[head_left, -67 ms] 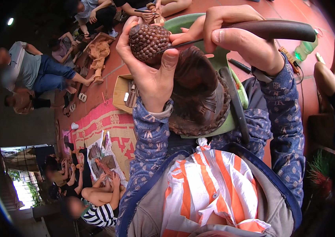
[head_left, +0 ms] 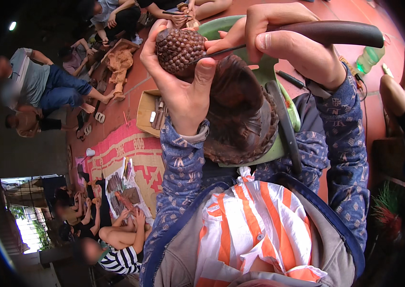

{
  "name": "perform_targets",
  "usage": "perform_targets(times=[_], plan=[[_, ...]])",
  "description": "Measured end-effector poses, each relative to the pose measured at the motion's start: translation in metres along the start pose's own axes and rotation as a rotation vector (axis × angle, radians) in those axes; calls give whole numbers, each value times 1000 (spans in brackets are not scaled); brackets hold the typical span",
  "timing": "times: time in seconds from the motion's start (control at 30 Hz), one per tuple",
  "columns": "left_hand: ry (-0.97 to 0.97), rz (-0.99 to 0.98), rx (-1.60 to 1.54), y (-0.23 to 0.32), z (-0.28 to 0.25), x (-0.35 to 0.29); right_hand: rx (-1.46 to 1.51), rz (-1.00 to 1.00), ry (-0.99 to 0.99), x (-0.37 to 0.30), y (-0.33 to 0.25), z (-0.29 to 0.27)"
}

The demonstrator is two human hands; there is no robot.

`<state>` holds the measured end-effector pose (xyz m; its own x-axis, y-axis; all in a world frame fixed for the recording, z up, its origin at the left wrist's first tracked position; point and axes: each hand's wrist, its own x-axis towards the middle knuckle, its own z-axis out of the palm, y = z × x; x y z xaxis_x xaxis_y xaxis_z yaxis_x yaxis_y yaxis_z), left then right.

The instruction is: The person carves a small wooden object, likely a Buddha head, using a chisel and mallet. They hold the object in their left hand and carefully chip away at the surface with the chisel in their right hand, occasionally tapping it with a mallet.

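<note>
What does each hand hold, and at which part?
The left hand cups the bumpy head of a dark wood carving. The right hand grips a carving tool at its dark handle.

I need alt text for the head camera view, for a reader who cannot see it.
The left hand steadies a dark wooden carving by its knobbed top, while the right hand presses a dark-handled chisel against that top. The carving rests on a green stool in front of the person. Other people sit on the red tiled floor behind.
</note>
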<state>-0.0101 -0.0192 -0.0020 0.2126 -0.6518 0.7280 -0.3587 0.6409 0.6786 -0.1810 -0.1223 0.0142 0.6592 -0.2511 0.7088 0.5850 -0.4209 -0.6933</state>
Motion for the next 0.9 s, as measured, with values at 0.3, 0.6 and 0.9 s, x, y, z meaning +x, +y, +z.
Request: perform_targets(times=[0.3, 0.6, 0.9], plan=[[37, -2, 38, -2, -1, 0, 206, 90, 33, -5, 5, -1], [6, -5, 5, -4, -5, 1, 10, -120, 125, -19, 4, 27], [3, 17, -7, -4, -3, 0, -78, -84, 143, -20, 6, 24]])
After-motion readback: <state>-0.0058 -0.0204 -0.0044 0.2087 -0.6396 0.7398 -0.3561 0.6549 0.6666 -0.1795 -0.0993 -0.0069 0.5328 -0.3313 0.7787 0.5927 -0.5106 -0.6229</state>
